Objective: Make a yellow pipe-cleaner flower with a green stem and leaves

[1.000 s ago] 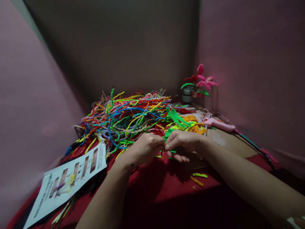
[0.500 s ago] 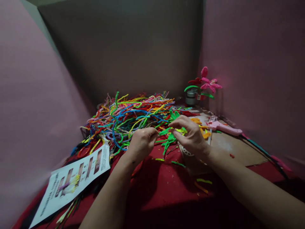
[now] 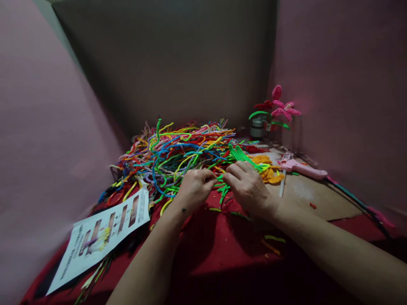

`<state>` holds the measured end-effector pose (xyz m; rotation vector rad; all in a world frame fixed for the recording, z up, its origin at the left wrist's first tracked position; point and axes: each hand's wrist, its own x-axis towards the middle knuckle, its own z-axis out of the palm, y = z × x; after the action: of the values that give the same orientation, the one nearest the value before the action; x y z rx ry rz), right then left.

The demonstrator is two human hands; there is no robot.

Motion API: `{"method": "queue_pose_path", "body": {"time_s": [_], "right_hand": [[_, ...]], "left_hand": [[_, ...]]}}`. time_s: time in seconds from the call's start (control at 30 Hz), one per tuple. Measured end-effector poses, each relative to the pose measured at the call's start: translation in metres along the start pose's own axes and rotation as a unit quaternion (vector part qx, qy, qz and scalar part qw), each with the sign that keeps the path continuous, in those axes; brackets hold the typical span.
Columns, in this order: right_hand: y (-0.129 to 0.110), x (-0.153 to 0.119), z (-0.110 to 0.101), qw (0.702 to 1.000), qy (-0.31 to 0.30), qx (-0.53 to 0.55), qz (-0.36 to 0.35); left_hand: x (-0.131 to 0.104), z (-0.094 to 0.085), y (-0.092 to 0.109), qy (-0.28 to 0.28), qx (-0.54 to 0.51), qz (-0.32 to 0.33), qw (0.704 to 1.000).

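Over the red cloth, my left hand (image 3: 197, 188) is closed in a pinch, thumb against the forefinger. A short green pipe cleaner (image 3: 220, 178) shows between its fingertips and those of my right hand (image 3: 247, 185). The right fingers are curled down and closed, back of the hand up, hiding most of what they hold. Just behind the right hand lies a bundle of green pipe cleaners (image 3: 240, 154), beside orange petal-like pieces (image 3: 273, 176). More green cut pieces (image 3: 224, 194) lie below, between the hands.
A big tangled heap of coloured pipe cleaners (image 3: 178, 146) fills the back. A printed sheet (image 3: 104, 239) lies at left. On the right, a pink glue gun (image 3: 307, 169) rests on a cardboard sheet (image 3: 305, 197). Pink pipe-cleaner flowers (image 3: 286, 111) stand behind by a grey container (image 3: 257, 127).
My right hand has turned its back upward and lowered its fingers, uncovering the green bundle behind it. The two hands' fingertips are closer together. The view has shifted slightly.
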<state>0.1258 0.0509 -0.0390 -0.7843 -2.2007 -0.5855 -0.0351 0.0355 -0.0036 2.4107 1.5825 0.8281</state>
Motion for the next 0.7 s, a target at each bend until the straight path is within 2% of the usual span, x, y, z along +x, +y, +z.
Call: {"method": "queue_pose_path", "body": {"time_s": [0.1,0.17,0.2,0.23,0.27,0.33,0.37,0.4,0.43,0.47,0.53,0.6,0.67,0.7], "right_hand": [[0.005,0.004,0.0,0.999,-0.011,0.045,-0.001],[0.014,0.007,0.0,0.987,-0.035,0.145,0.054],[0.019,0.009,-0.001,0.968,-0.064,0.222,0.102],[0.025,0.01,-0.001,0.93,-0.104,0.316,0.156],[0.03,0.011,-0.001,0.87,-0.154,0.418,0.212],[0.035,0.011,-0.002,0.702,-0.239,0.598,0.304],[0.034,0.011,-0.001,0.617,-0.255,0.663,0.338],[0.032,0.011,0.0,0.55,-0.249,0.71,0.362],[0.027,0.01,0.002,0.504,-0.22,0.743,0.381],[0.021,0.01,0.004,0.476,-0.184,0.765,0.394],[0.009,0.011,0.009,0.447,-0.111,0.781,0.422],[-0.002,0.011,0.014,0.432,-0.056,0.781,0.448],[-0.008,0.011,0.017,0.443,-0.017,0.768,0.462],[-0.01,0.011,0.018,0.467,-0.001,0.753,0.464]], "left_hand": [[-0.001,0.005,0.0,-0.025,0.031,0.043,0.998],[-0.002,0.005,0.001,-0.028,0.034,0.076,0.996],[-0.003,0.004,0.002,-0.026,0.026,0.095,0.995],[-0.004,0.002,0.003,-0.023,0.01,0.115,0.993],[-0.005,0.0,0.004,-0.019,-0.012,0.135,0.991],[-0.007,-0.004,0.007,-0.008,-0.064,0.157,0.985],[-0.007,-0.005,0.008,0.006,-0.089,0.153,0.984],[-0.007,-0.004,0.009,0.028,-0.11,0.138,0.984],[-0.007,-0.003,0.009,0.055,-0.126,0.115,0.984],[-0.007,0.0,0.01,0.085,-0.136,0.088,0.983],[-0.005,0.007,0.009,0.146,-0.14,0.039,0.979],[-0.004,0.015,0.007,0.192,-0.119,0.014,0.974],[-0.003,0.021,0.005,0.226,-0.07,0.024,0.971],[-0.003,0.023,0.005,0.237,-0.034,0.039,0.97]]}}
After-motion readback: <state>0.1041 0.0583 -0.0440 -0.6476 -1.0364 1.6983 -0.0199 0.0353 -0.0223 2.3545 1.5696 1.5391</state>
